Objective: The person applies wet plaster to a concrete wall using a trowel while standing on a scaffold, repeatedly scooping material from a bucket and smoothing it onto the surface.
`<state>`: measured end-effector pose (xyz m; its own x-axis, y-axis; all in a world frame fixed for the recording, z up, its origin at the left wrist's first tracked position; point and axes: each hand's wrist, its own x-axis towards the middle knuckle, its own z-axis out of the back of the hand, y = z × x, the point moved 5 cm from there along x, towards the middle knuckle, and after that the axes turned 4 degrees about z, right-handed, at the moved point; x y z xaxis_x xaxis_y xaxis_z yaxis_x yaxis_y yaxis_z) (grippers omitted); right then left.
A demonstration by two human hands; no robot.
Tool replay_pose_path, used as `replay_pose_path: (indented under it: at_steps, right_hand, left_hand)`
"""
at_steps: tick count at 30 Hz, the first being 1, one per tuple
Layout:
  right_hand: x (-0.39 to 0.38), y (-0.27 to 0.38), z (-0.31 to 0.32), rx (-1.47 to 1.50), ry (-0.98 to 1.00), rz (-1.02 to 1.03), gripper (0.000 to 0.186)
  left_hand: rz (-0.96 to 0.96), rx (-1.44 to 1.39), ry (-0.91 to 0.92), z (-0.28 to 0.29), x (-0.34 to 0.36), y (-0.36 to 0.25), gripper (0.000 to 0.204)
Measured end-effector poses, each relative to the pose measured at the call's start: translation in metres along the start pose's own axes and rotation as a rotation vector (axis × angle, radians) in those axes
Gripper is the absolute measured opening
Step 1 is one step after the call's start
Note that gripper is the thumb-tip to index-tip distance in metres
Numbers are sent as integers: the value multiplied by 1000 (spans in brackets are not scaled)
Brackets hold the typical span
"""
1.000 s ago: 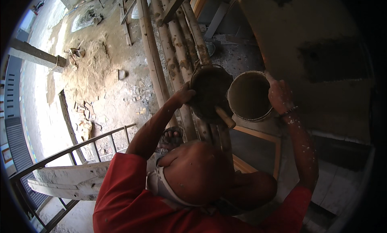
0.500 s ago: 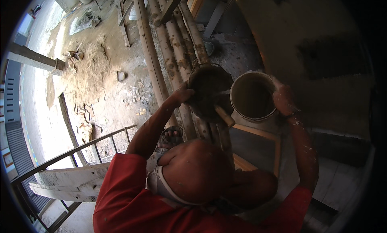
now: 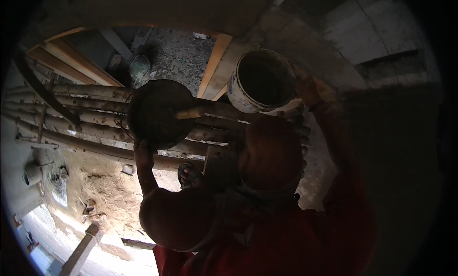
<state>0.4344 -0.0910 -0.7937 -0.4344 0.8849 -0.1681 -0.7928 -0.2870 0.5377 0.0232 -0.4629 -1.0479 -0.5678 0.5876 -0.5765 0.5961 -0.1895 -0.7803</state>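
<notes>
My left hand (image 3: 143, 154) is closed on the near rim of a dark round bucket (image 3: 155, 102), which stands on or just over the poles. A tool with a wooden handle (image 3: 189, 114) lies in it; the tool's head is too dark to make out. My right hand (image 3: 305, 89) grips the right side of a white bucket (image 3: 241, 102), whose mouth is tipped so that I see into it. The inside of the white bucket is in shadow, and what it holds cannot be told. The two buckets are apart, the white one to the right and farther off.
A scaffold of round wooden poles (image 3: 95, 117) runs across beneath the buckets. My sandalled foot (image 3: 191, 176) rests by it. Below lies a floor with a sand heap (image 3: 114, 187). Beyond the poles are a wood-framed opening (image 3: 215, 61) and a pale bucket (image 3: 140, 67).
My view has swung to the right, so the poles now run across it. The white bucket has moved away from the dark one and tips more. Both hands keep hold.
</notes>
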Motion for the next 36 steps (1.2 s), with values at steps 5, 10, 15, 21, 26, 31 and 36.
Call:
replay_pose_path:
  at_steps: [5, 10, 15, 21, 26, 31, 36]
  right_hand:
    - [-95, -131, 5, 87, -256, -43, 42]
    - [-210, -244, -8, 644, -694, -510, 49]
    - [-265, -300, -50, 888, -1037, -763, 45]
    - [-308, -397, -81, -762, 66, -494, 46]
    - [-333, -379, -109, -809, -171, -440, 46]
    - [-301, -391, -62, -428, 33, -724, 53]
    - [-89, -185, -29, -238, -29, 269, 60]
  left_hand:
    - [-146, 453, 38, 22, 9, 16, 19]
    - [-452, 1051, 90, 18, -1, 7, 25]
    - [69, 8, 0, 37, 7, 22, 27]
    - [-14, 85, 81, -8, 6, 5, 22]
    - [67, 33, -15, -7, 3, -12, 28]
    - [27, -8, 27, -2, -10, -8, 31]
    - [9, 31, -33, 4, -17, 1, 37]
